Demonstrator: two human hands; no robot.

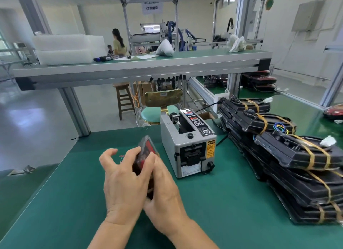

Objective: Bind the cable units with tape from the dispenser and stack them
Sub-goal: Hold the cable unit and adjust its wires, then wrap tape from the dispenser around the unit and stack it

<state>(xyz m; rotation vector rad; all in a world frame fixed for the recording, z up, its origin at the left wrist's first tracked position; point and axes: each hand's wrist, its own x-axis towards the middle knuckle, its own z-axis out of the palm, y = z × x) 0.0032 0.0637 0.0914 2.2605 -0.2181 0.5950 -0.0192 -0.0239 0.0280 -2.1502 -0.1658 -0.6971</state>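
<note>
A dark red and black cable unit [146, 148] stands on edge between my hands, above the green table [213, 202]. My left hand [124, 178] presses its left side, with the index finger along the unit and the outer fingers spread free. My right hand [163, 185] grips the unit's right side, fingers wrapped round it. Most of the unit is hidden by my hands. The grey tape dispenser [187, 144] sits just right of the unit. A stack of black cable units [289, 156], each bound with yellow-brown tape, lies at the right.
A chair with a round teal seat [157, 111] and a wooden stool [124, 98] stand beyond the table's far edge. A raised conveyor bench [141, 66] crosses the back. A person stands far behind it. A red unit [334, 112] lies at far right.
</note>
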